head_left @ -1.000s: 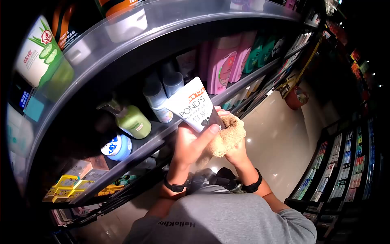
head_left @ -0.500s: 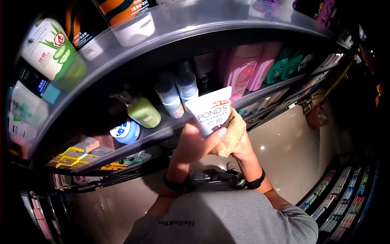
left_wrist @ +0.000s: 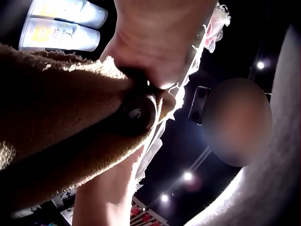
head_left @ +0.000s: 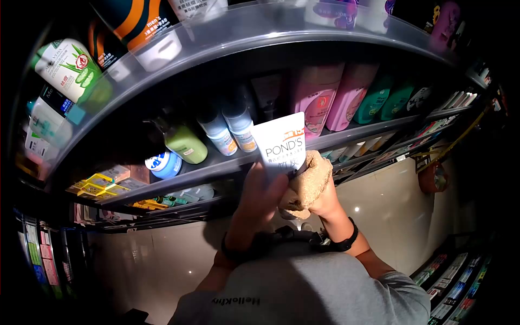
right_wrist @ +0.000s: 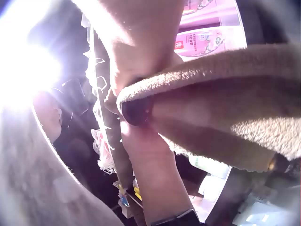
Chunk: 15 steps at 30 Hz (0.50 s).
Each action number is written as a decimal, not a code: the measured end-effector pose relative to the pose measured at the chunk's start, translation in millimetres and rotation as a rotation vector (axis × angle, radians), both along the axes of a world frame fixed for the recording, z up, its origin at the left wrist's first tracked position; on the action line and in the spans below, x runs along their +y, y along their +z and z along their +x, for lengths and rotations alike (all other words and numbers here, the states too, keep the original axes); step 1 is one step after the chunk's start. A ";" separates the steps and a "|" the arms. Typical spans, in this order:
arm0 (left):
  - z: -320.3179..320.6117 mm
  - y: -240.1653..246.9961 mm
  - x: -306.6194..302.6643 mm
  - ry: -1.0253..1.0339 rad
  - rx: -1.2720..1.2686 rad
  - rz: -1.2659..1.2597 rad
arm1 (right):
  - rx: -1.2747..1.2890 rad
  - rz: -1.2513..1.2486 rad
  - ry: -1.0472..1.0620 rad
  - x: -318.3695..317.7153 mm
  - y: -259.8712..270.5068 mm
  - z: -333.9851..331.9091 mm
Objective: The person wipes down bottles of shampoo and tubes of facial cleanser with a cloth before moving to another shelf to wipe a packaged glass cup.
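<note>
A white POND'S squeeze tube (head_left: 281, 142) stands nearly upright in the head view, its printed face toward me. My left hand (head_left: 259, 196) grips its lower part, thumb across the front. On the other side, my right hand (head_left: 323, 199) holds a folded tan terry cloth (head_left: 313, 181) against the tube's lower end. Part of that hand's fingers is hidden behind the cloth. Both wrist views show the cloth (left_wrist: 51, 94) from below, wrapped beside the tube's dark round cap (right_wrist: 135, 110).
A dark shelf (head_left: 216, 172) ahead holds a green pump bottle (head_left: 187, 145), a blue-lidded jar (head_left: 164, 165), spray bottles (head_left: 219, 135) and pink bottles (head_left: 317, 103). Above it curves a clear shelf edge (head_left: 238, 31). A red bucket (head_left: 433, 177) stands on the tiled floor at right.
The tube has turned from leaning left to more upright and shifted slightly right. Both hands keep their hold on the tube and cloth. The head view has turned, shifting the shelves.
</note>
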<state>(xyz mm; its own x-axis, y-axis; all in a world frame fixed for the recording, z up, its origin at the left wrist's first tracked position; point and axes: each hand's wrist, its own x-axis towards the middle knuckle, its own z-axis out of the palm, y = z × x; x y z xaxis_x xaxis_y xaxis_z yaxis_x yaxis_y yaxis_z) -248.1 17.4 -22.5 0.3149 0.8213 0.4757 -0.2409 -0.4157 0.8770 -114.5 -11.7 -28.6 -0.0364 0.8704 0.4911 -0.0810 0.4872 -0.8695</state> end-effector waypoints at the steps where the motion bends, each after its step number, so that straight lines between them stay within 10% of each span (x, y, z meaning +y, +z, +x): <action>1: -1.6 0.9 -0.4 0.029 0.147 0.143 | 0.004 -0.007 0.007 -1.1 -2.4 2.8; 3: 5.3 29.5 -21.0 -0.090 -0.103 -0.331 | 0.051 0.013 -0.007 -2.6 -6.3 6.8; 15: 19.7 30.4 -35.0 0.012 -0.103 -0.463 | 0.051 -0.067 -0.060 0.2 9.7 17.1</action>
